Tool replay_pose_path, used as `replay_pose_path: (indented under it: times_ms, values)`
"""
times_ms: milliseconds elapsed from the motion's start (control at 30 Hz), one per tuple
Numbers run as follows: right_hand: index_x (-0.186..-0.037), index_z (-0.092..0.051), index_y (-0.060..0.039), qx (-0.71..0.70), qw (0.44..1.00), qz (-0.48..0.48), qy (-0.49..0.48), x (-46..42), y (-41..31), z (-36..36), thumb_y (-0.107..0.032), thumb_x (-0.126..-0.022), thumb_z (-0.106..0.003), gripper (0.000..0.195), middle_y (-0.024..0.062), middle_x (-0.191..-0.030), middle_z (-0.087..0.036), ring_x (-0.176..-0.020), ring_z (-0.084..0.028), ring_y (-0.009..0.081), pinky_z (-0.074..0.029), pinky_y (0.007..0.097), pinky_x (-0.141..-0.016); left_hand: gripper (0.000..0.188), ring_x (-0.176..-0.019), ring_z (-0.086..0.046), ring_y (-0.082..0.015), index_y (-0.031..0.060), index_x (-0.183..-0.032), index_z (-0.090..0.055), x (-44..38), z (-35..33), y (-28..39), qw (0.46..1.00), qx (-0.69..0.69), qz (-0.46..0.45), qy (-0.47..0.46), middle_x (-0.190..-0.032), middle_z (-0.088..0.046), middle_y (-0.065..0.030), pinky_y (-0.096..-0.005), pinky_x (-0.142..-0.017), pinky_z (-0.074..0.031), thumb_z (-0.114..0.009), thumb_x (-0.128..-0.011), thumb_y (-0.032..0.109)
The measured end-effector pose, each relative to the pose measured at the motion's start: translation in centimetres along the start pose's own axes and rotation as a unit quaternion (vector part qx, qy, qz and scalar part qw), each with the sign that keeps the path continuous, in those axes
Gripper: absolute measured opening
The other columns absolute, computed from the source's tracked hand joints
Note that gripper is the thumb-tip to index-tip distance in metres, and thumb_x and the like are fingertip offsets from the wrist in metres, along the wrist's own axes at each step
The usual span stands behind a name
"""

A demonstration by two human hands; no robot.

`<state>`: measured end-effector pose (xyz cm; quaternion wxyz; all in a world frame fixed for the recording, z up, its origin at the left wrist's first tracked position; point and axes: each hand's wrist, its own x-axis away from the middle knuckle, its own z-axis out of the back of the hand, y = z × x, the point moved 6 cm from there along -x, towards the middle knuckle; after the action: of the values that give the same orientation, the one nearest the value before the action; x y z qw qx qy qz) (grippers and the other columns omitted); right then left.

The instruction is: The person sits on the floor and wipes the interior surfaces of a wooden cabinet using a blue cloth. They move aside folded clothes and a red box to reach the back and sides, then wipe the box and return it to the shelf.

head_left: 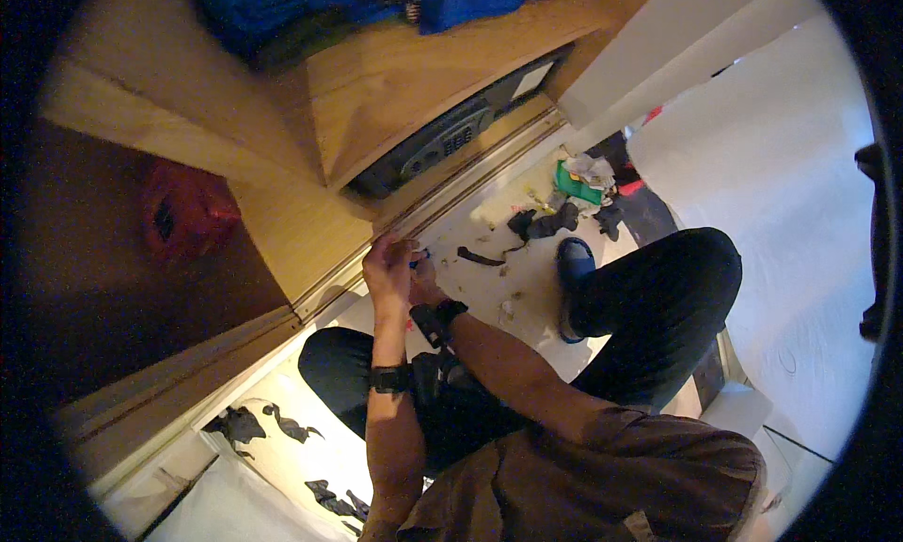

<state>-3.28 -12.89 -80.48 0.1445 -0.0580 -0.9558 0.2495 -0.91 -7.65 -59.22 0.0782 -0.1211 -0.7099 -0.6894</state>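
My left hand (386, 270) and my right hand (424, 282) are close together at the lower door track (487, 154) of a wooden wardrobe. A small blue object (420, 258) shows at the fingers of my right hand, which appear closed on it; its kind is too blurred to tell. The fingers of my left hand are curled beside it, and whatever they grip is hidden. Right of the hands, a dark strip (481, 258) lies on the pale floor.
A dark safe with a keypad (451, 143) sits inside the wardrobe. A red plastic bag (187, 210) is in the left compartment, blue fabric (469, 2) above. Dark scraps (554, 222) and a green packet (578, 184) litter the floor near my slippered foot (576, 260). White sheeting (762, 189) stands at right.
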Motion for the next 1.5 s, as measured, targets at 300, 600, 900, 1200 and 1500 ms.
replay_pose_path:
  times_ms: [300, 600, 900, 1200, 1500]
  values:
    - [-0.129, -0.058, -0.0014, -0.061, 0.981, 0.038, 0.181, -7.5, -21.1, 2.1, -0.025, -0.097, -0.053, 0.040, 0.0159, -0.126, -0.064, -0.113, -0.061, 0.0365, -0.048, 0.0524, -0.103, 0.024, -0.074, -0.070, -0.0156, -0.0012, -0.116, -0.065, -1.4, -0.4, -0.1, 0.995, -0.086, 0.052, 0.015, -0.089, -0.072, -0.0094, -0.0283, -0.062, -0.053, -0.066, -0.092, 0.002]
    - [-0.112, -0.060, -0.0015, 0.265, 0.810, 0.105, 0.512, -7.8, -23.3, 23.2, -0.043, -0.101, -0.055, 0.043, 0.0133, -0.088, -0.064, -0.077, -0.055, 0.0267, -0.046, 0.0440, -0.070, 0.028, -0.073, -0.069, -0.0167, -0.0046, -0.119, -0.064, -3.3, -8.5, -3.9, 0.984, -0.140, -0.003, -0.110, -0.088, -0.072, -0.0108, -0.0300, -0.067, -0.054, -0.064, -0.092, 0.000]
    - [-0.113, -0.060, 0.0024, 0.467, 0.799, 0.103, 0.365, -4.4, -15.8, 6.3, -0.033, -0.101, -0.054, 0.038, 0.0278, -0.106, -0.065, -0.094, -0.060, 0.0440, -0.048, 0.0498, -0.079, 0.032, -0.077, -0.071, -0.0170, -0.0052, -0.123, -0.063, -5.2, -7.8, -4.4, 0.986, -0.152, 0.023, -0.058, -0.091, -0.072, -0.0113, -0.0293, -0.070, -0.055, -0.061, -0.093, 0.005]
    - [-0.111, -0.062, 0.0020, 0.573, 0.628, 0.303, 0.431, -12.9, -36.0, 14.0, -0.032, -0.097, -0.058, 0.037, 0.0254, -0.090, -0.067, -0.079, -0.061, 0.0398, -0.047, 0.0472, -0.070, 0.031, -0.075, -0.071, -0.0168, -0.0053, -0.122, -0.062, -3.8, -7.9, -3.9, 0.996, -0.066, -0.019, -0.065, -0.089, -0.074, -0.0107, -0.0311, -0.070, -0.057, -0.059, -0.092, 0.002]
    - [-0.144, -0.044, 0.0037, 0.732, 0.523, 0.317, 0.300, -8.1, -32.8, 4.4, -0.009, -0.089, -0.055, 0.057, 0.0388, -0.128, -0.053, -0.090, -0.062, 0.0525, -0.051, 0.0535, -0.076, 0.030, -0.074, -0.071, -0.0175, -0.0049, -0.121, -0.061, -3.4, -5.6, -2.9, 0.993, -0.101, -0.036, -0.047, -0.089, -0.074, -0.0119, -0.0311, -0.070, -0.058, -0.060, -0.092, 0.001]
